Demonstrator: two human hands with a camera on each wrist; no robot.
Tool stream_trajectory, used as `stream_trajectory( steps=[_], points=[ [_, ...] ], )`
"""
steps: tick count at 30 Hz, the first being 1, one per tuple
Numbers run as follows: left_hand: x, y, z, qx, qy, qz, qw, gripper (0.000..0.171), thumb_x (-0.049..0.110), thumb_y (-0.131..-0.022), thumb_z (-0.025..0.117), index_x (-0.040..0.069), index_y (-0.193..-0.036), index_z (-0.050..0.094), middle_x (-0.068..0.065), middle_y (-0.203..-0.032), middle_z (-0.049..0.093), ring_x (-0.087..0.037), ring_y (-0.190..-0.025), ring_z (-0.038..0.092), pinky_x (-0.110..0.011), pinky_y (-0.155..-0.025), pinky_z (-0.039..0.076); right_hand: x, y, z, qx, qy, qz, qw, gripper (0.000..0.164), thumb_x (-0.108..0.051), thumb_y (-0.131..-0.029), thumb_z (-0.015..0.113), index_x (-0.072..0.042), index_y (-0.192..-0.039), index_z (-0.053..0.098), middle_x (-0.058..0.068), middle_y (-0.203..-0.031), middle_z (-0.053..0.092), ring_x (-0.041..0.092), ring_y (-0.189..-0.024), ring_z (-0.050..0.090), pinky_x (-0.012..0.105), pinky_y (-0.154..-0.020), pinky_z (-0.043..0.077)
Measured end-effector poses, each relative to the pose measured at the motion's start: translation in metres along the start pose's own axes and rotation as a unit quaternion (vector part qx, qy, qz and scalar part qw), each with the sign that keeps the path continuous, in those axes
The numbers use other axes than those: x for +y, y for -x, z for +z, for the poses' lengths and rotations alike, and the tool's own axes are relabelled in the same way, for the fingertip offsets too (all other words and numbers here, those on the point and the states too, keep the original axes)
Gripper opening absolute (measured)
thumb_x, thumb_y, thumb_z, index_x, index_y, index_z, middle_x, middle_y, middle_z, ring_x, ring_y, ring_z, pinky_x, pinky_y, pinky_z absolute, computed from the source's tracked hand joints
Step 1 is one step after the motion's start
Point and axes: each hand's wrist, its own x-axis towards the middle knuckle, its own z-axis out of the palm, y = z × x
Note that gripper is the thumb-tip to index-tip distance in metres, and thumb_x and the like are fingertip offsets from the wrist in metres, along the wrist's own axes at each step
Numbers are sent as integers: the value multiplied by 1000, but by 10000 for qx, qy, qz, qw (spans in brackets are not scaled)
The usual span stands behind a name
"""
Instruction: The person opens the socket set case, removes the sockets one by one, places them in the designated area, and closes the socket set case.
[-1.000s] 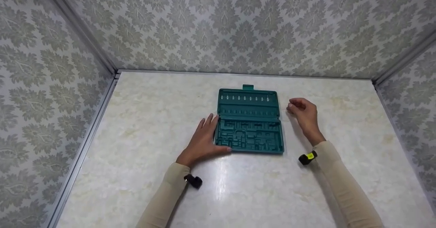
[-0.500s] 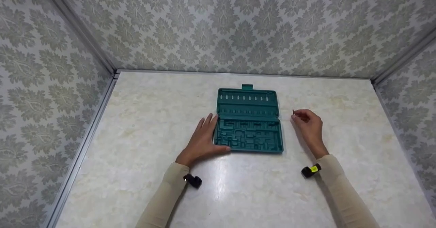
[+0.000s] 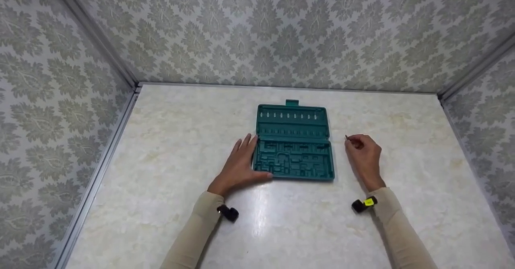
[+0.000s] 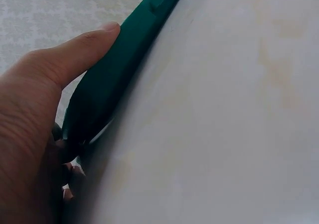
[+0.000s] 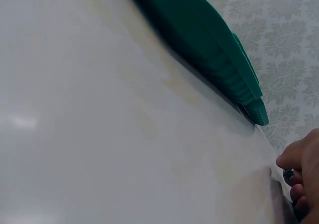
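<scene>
A green plastic tool case point(image 3: 303, 177) lies unfolded on the table, its lid point(image 3: 293, 123) at the back and its moulded tray of shaped recesses at the front. My left hand point(image 3: 237, 167) rests at the case's front left corner, fingers straight along the side and thumb point(image 4: 97, 41) against the front wall. Right of the case, my right hand point(image 3: 365, 154) pinches a small, slim dark metal bit point(image 5: 288, 175) between thumb and fingertips. Only the bit's ends show; the rest is hidden by the fingers.
Several small pale spots point(image 3: 288, 115) form a row in the lid, above a row of moulded slots. A latch tab point(image 3: 292, 102) sticks out at the back. The marbled white table point(image 3: 181, 140) is bounded by patterned walls point(image 3: 263, 31) and a metal frame point(image 3: 94, 164).
My right hand has moved slightly back toward me and to the right, and the bit now shows at its fingertips. The left hand and case have stayed still.
</scene>
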Motion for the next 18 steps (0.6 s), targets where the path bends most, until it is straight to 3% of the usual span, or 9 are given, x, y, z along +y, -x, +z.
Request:
stream_trajectory(
  steps=[11, 18],
  points=[
    [-1, -2, 0, 7, -20, 16, 10000, 143, 85, -73, 81, 23, -180, 9, -6, -186, 7, -32, -171, 1, -51, -137, 10, -1, 0, 5, 153, 234, -78, 9996, 14, -11, -102, 78, -2, -112, 81, 12, -105, 73, 20, -91, 59, 21, -80, 48],
    [-1, -1, -1, -17, -20, 62, 10000, 142, 87, -74, 80, 23, -180, 9, -6, -186, 6, -33, -171, 0, -53, -137, 11, -4, 0, 6, 198, 406, 158, 9989, 15, -13, -102, 78, -2, -112, 80, 11, -104, 70, 22, -93, 57, 27, -83, 47]
  ],
)
